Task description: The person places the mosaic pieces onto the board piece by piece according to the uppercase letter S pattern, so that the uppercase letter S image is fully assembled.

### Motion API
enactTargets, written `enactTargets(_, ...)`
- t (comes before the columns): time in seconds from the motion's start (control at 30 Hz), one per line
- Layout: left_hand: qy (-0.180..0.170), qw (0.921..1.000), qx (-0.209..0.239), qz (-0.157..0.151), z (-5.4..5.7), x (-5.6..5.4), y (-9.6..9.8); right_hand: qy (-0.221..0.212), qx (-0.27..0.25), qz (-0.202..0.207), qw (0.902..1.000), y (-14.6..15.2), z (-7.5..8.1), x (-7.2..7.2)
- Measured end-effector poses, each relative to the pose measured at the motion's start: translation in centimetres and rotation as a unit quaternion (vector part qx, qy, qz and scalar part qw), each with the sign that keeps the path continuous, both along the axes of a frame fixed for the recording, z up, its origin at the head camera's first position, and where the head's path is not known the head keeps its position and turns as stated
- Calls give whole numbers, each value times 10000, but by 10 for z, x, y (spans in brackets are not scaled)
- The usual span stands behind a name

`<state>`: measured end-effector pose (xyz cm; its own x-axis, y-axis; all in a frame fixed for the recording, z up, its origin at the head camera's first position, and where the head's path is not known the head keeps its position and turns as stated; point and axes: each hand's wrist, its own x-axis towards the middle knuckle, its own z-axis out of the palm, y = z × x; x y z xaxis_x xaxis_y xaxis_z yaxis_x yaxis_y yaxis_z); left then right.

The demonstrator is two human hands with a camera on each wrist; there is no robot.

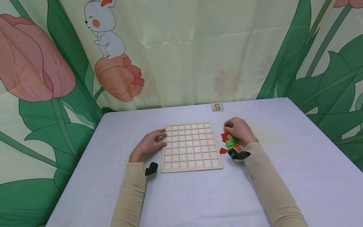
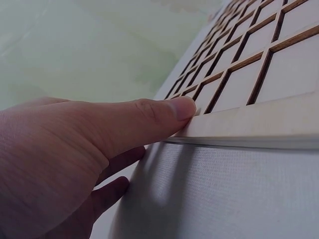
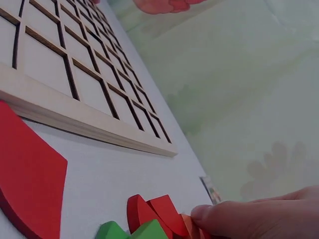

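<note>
Barely begun, by the look of it

Near the middle of the white surface (image 1: 181,201), lying flat: a wooden board (image 1: 189,143) divided into square cells. In those cells, no coloured shape visible anywhere. Done, then, judging by this alone: nothing placed, only the board laid out. Left over: a loose cluster just to the board's right, apart from its frame, with several shapes overlapping.

In that cluster: red ones, among them a curved red piece (image 1: 223,150) close to the board; light green pieces (image 1: 229,143) around the middle; a darker green piece (image 1: 235,139) beside those; and orange pieces (image 1: 239,149) toward the near end. Hard to count, with some partly hidden.

Touching the board's left edge with the left hand (image 1: 150,143): thumb tip resting on top of the frame, fingers relaxed and spread, not wrapped round anything. Apparently just steadying. Reaching into the far end of the cluster with the right hand (image 1: 237,128): fingers curled, seemingly pinching an orange piece (image 3: 188,226) down among the red ones, not lifted clear of them. Impossible to tell how firmly.

Beyond the board, by the far edge of the surface: a small card (image 1: 217,106) printed with a grid and an orange-brown figure, too small to make out. Possibly a pattern for reference; touched by neither hand.
</note>
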<state>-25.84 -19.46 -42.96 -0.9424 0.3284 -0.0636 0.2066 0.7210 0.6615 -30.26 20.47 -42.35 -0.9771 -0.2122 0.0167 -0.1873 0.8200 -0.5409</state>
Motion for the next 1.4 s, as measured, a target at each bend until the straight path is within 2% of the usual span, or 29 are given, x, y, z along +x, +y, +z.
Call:
enactTargets(0.3, 124, 9998, 87, -109, 0, 1, -1, -79, -211, -354, 9991, -11, -4, 1)
enactTargets(0.6, 128, 9999, 19, -88, -1, 1, 0, -93, -265, -157, 9995, -17, -5, 1)
enactTargets(0.77, 94, 9999, 84, -71, -1, 2, 1, -59, 9, -413, 9991, -18, -3, 1)
enactTargets(0.93, 49, 9999, 122, -42, -1, 2, 1, -132, 28, -333, 9994, -18, -5, 0)
enactTargets(1.23, 59, 10000, 70, -28, 0, 3, 0, 178, 221, -211, 9994, -18, -7, 0)
enactTargets(1.4, 120, 9999, 87, -71, 0, 2, -1, 458, 239, -118, 9986, -22, -3, 1)
